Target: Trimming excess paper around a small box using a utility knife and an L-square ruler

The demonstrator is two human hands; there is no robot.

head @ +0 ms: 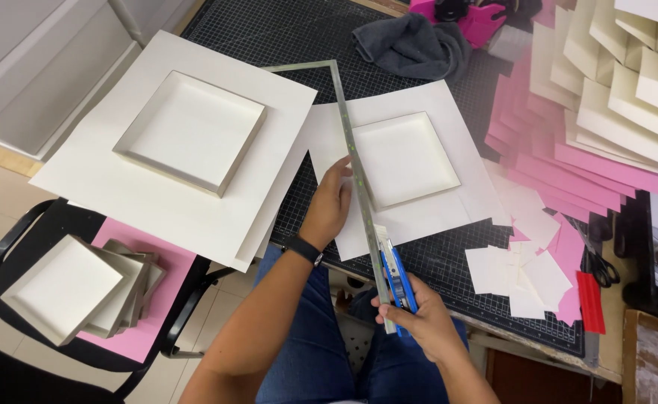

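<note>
A long metal square ruler (359, 179) lies on a white paper sheet (434, 217) on the dark gridded cutting mat (449, 262) of the tabletop (606, 352), its long arm running from the far centre down toward the person's lap, tilted slightly rightward as it nears, with a short arm branching left at the far end. The ruler is thin, silver-grey and marked along its edge. A blue utility knife (396, 280) sits against the ruler's near end, its body parallel to the long arm, blade end pointing away from the person. The right hand (419, 314) wraps the knife, fingers curled closed around the handle. The left hand (330, 202), a dark watch at the wrist, presses flat on the paper just left of the ruler, fingers together with the tips touching the ruler's edge. A shallow white box tray (404, 158) rests on the same sheet just right of the ruler. A larger tray (190, 133) sits on white sheets to the left; more trays (74, 288) are stacked on pink paper on a black chair (14, 232). Pink and cream sheets (606, 112) fan out at right, with small paper offcuts (524, 277), scissors (602, 265) and a grey cloth (411, 45) beyond.
</note>
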